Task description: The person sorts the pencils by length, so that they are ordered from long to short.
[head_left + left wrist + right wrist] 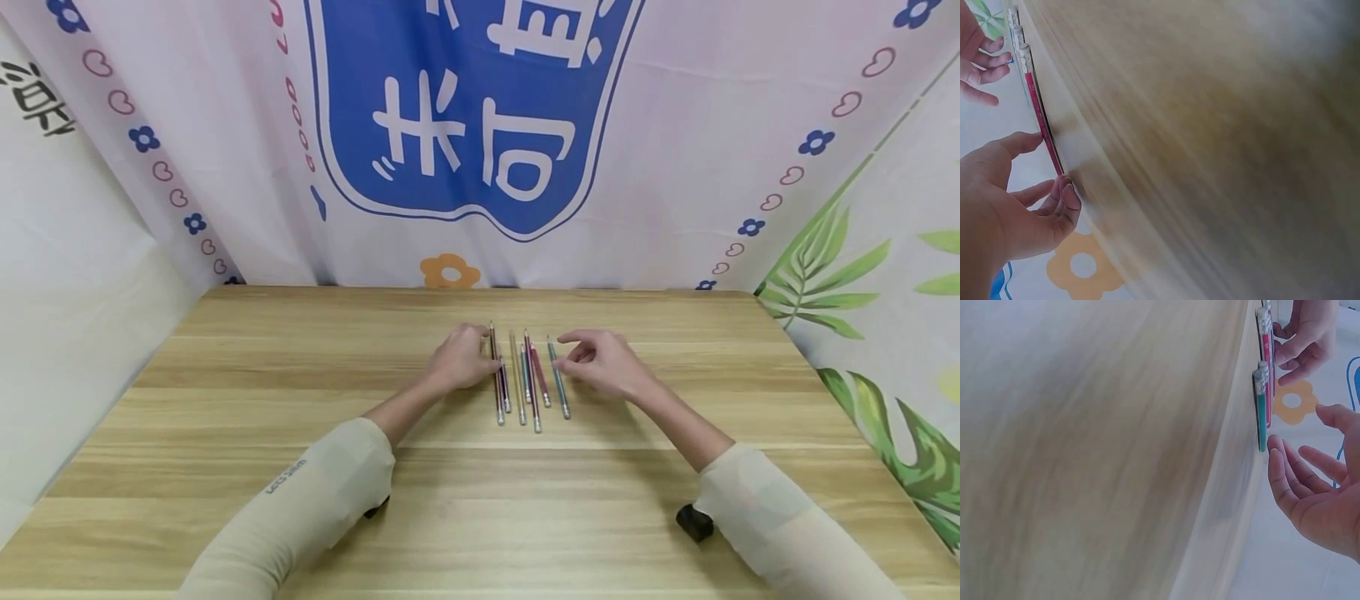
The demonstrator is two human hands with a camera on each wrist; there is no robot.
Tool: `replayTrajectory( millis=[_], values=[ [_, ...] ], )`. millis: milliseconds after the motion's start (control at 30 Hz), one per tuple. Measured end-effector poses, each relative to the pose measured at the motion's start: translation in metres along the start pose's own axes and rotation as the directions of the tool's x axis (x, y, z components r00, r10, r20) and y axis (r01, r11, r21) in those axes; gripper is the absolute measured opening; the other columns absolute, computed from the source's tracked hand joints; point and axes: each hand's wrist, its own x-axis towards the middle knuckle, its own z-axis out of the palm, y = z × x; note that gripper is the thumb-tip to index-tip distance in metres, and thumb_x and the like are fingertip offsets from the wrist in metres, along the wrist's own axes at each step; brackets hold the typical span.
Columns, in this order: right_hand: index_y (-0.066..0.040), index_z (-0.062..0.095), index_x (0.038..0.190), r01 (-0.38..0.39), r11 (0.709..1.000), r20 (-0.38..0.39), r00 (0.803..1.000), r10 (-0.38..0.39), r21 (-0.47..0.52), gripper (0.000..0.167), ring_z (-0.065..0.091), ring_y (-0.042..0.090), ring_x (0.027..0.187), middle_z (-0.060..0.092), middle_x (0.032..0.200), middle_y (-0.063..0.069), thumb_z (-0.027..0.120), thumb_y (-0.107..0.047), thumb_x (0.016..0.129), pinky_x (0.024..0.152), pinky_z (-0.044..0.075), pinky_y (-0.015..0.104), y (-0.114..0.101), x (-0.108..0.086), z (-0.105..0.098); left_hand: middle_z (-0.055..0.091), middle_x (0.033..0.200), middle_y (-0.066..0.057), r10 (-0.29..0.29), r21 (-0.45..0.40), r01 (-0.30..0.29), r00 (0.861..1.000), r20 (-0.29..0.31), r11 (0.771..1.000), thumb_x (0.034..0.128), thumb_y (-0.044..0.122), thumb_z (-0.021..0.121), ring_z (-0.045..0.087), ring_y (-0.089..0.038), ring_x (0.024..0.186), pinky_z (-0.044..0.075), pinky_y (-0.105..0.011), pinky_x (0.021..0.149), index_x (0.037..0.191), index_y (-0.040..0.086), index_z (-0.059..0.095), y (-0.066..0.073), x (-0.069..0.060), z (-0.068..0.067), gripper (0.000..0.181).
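Observation:
Several pencils lie side by side on the wooden table, their white-capped eraser ends toward me. At the row's left edge is a dark red pencil (496, 379). My left hand (462, 357) is beside it, thumb and fingertips at its side and not wrapped round it; the left wrist view shows this red pencil (1040, 112) against the fingers. A teal pencil (558, 379) forms the row's right edge. My right hand (602, 362) is next to it with loosely bent fingers, holding nothing; in the right wrist view the fingertips are close to the teal pencil (1261, 419).
Between the outer pencils lie a yellowish pencil (517, 375), a pink-red pencil (540, 379) and others. The wooden table (480, 517) ends at a printed curtain (675, 167) behind. Dark straps (695, 522) show under the sleeves.

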Motion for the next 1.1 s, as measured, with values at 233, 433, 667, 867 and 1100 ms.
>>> replayTrajectory(
  millis=[233, 433, 667, 867, 1100],
  values=[
    [0.008, 0.062, 0.134, -0.038, 0.995, 0.033, 0.999, 0.035, 0.087, 0.047, 0.074, 0.026, 0.077, 0.076, 0.096, 0.016, 0.075, -0.014, 0.095, 0.069, 0.064, 0.034, -0.007, 0.005, 0.006, 0.055, 0.145, -0.024, -0.02, -0.007, 0.02, 1.0, -0.001, 1.0, 0.0914, 0.018, 0.08, 0.063, -0.033, 0.112, 0.057, -0.045, 0.101, 0.144, -0.005, 0.055, 0.0, 0.0, 0.0, 0.063],
    [0.011, 0.061, 0.132, -0.079, 0.985, 0.07, 0.995, 0.069, 0.156, 0.044, 0.074, 0.026, 0.071, 0.076, 0.094, 0.018, 0.073, -0.006, 0.094, 0.068, 0.066, 0.035, -0.012, 0.008, 0.012, 0.059, 0.139, -0.025, -0.014, 0.003, 0.014, 1.0, -0.004, 1.0, 0.0919, 0.018, 0.08, 0.064, -0.032, 0.108, 0.058, -0.044, 0.1, 0.139, -0.008, 0.058, -0.001, 0.001, -0.001, 0.058],
    [0.013, 0.061, 0.13, -0.09, 0.978, 0.086, 0.993, 0.074, 0.19, 0.041, 0.072, 0.026, 0.069, 0.075, 0.093, 0.019, 0.071, -0.002, 0.093, 0.062, 0.066, 0.035, -0.015, 0.009, 0.018, 0.064, 0.132, -0.025, -0.046, -0.006, 0.046, 0.999, -0.004, 0.999, 0.0867, -0.001, 0.075, 0.057, -0.018, 0.069, 0.059, -0.026, 0.065, 0.137, -0.009, 0.058, -0.002, 0.0, -0.005, 0.054],
    [0.011, 0.062, 0.129, -0.094, 0.977, 0.086, 0.993, 0.078, 0.19, 0.04, 0.073, 0.025, 0.068, 0.076, 0.092, 0.017, 0.071, -0.003, 0.093, 0.059, 0.065, 0.037, -0.018, 0.01, 0.02, 0.069, 0.12, -0.027, -0.078, -0.031, 0.078, 0.997, -0.002, 0.996, 0.0831, -0.008, 0.074, 0.057, -0.016, 0.062, 0.062, -0.026, 0.064, 0.136, -0.011, 0.057, -0.002, -0.002, -0.009, 0.056],
    [0.01, 0.064, 0.128, -0.092, 0.979, 0.095, 0.993, 0.075, 0.183, 0.039, 0.074, 0.025, 0.068, 0.077, 0.088, 0.015, 0.073, -0.008, 0.095, 0.058, 0.065, 0.038, -0.021, 0.01, 0.022, 0.066, 0.128, -0.027, -0.111, -0.032, 0.111, 0.994, -0.012, 0.993, 0.082, -0.006, 0.078, 0.066, -0.024, 0.08, 0.065, -0.033, 0.08, 0.13, -0.012, 0.061, 0.001, -0.003, -0.012, 0.051]
  ],
)
